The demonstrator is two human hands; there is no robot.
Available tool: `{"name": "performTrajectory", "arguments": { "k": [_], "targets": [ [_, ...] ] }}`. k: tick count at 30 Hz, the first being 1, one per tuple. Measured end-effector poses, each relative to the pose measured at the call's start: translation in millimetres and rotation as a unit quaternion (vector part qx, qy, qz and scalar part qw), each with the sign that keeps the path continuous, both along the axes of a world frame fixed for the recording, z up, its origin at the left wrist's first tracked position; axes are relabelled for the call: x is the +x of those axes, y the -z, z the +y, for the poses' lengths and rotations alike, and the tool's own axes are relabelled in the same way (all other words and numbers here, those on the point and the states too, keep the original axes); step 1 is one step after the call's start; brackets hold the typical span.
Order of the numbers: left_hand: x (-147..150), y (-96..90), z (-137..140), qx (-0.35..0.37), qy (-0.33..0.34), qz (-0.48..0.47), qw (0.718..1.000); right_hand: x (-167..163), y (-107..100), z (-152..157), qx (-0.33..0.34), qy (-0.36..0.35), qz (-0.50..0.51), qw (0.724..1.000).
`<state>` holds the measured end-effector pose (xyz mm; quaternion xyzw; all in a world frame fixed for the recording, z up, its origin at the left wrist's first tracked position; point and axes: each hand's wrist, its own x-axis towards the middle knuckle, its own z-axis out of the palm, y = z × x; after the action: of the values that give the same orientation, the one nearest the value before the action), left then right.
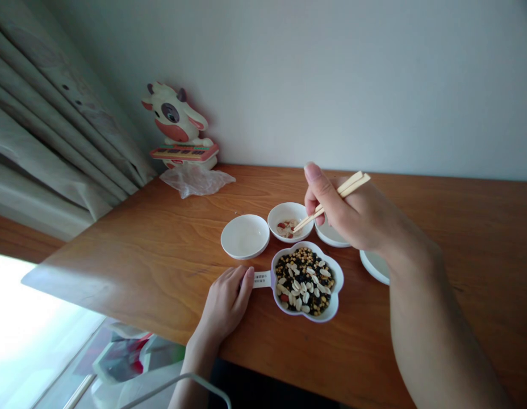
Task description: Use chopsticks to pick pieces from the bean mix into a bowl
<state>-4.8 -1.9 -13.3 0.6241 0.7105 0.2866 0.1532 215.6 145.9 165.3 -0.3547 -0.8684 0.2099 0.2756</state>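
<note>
My right hand (344,207) is closed around a pair of wooden chopsticks (327,205), whose tips reach into a small white bowl (270,218) with reddish and pale bits at its bottom. My left hand (229,301) grips the handle of a flower-shaped scoop (341,278) standing on the table. White halved nuts, yellow grains and dark seeds fill the scoop. To the left sits another white bowl (245,237) with nothing visible in it. Partly behind my right hand and forearm are a third white bowl (331,234) and a white dish (374,267); their contents are mostly hidden.
A cow-shaped toy keyboard (182,128) stands at the back left of the wooden table (153,250), with a crumpled clear plastic bag (197,180) before it. A curtain (54,125) hangs on the left. A pale cable (195,378) crosses the bottom near my left forearm.
</note>
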Motion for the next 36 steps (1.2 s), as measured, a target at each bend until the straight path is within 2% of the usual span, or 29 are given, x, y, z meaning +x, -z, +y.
{"name": "performTrajectory", "arguments": {
  "k": [5, 11, 15, 18, 27, 36],
  "targets": [
    [0, 0.8, 1, 0.0, 0.003, -0.004, 1.0, 3, 3, -2, -0.07, -0.018, -0.006, 0.997],
    [0, 1.3, 1, 0.004, 0.005, -0.003, 1.0, 4, 10, -8, -0.176, -0.127, -0.065, 0.974],
    [0, 0.2, 1, 0.0, 0.004, -0.005, 1.0, -4, 10, -17, -0.185, -0.185, -0.084, 0.962],
    [0, -1.0, 0, 0.0, 0.004, -0.008, 1.0, -10, 7, -24, -0.192, -0.2, -0.092, 0.956],
    [1, -2.1, 1, 0.011, 0.002, -0.001, 1.0, -15, 9, -29, -0.16, -0.182, -0.114, 0.963],
    [1, -3.7, 0, 0.007, 0.007, -0.006, 1.0, -16, 14, -29, -0.168, -0.192, -0.123, 0.959]
  ]
}}
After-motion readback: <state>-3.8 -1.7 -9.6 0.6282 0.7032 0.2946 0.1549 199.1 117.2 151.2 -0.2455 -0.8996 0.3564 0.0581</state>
